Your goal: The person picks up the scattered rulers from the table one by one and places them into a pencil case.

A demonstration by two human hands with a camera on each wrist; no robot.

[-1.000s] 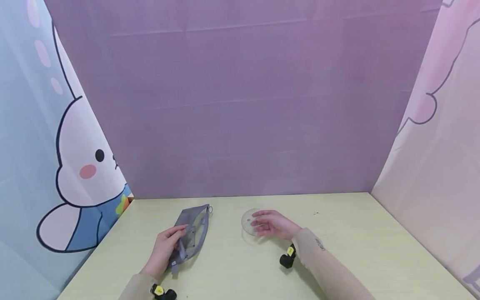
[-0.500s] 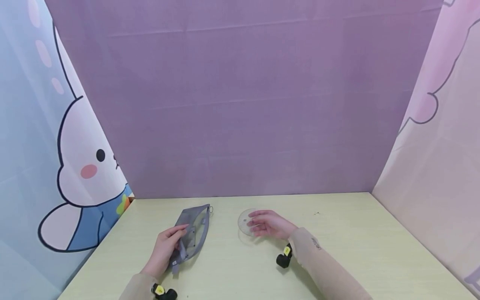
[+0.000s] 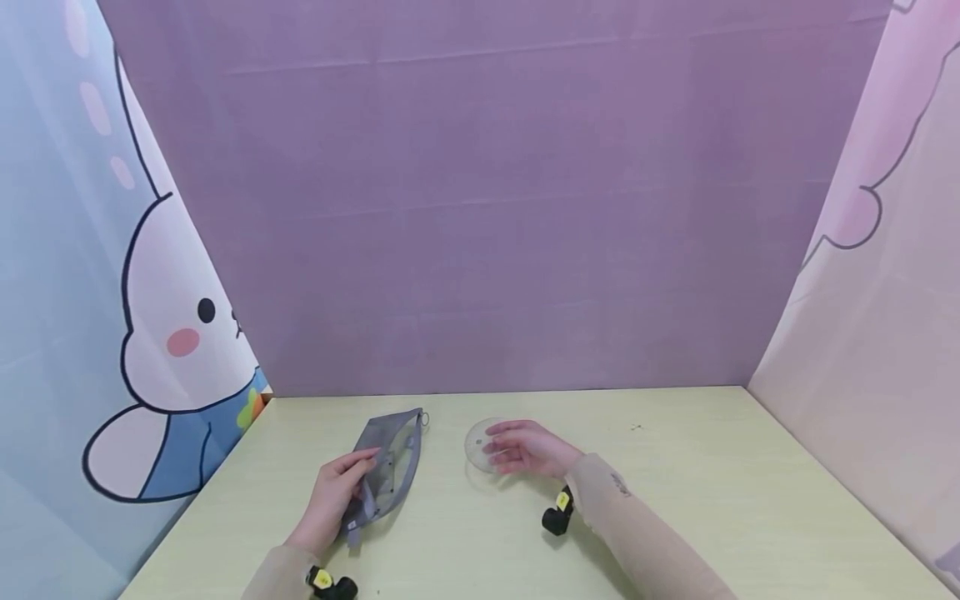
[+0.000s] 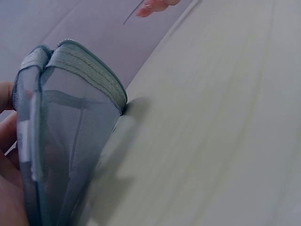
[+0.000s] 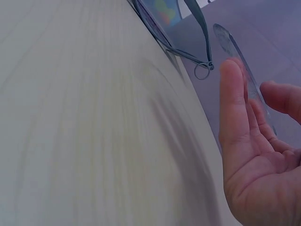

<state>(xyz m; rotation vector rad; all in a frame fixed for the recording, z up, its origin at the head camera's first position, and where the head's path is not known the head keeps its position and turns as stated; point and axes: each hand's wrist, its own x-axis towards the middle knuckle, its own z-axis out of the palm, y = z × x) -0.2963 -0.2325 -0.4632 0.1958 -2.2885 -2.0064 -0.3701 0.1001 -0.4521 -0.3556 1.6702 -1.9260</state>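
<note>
My left hand [image 3: 332,498] pinches the near side of a grey mesh zip pouch [image 3: 378,432], thumb on top. The pouch's zipped mouth gapes toward the right; its see-through side [image 4: 82,122] shows in the left wrist view. A small ring [image 5: 202,70] hangs at its far corner. My right hand [image 3: 534,448] pinches a clear round disc [image 3: 477,443] with faint markings, to the right of the pouch. In the right wrist view the thin disc [image 5: 228,41] stands edge-on between thumb and fingers, raised above the table, its shadow below.
A pale wood-grain table [image 3: 450,533] lies under both hands. A purple cloth backdrop [image 3: 487,208] rises at its far edge, with printed curtains [image 3: 176,333] at the sides. Each wrist wears a black camera [image 3: 557,521] with a yellow label.
My right hand has moved left with the disc, closer to the pouch. The left hand and the pouch stay nearly still. The head view has turned slightly left.
</note>
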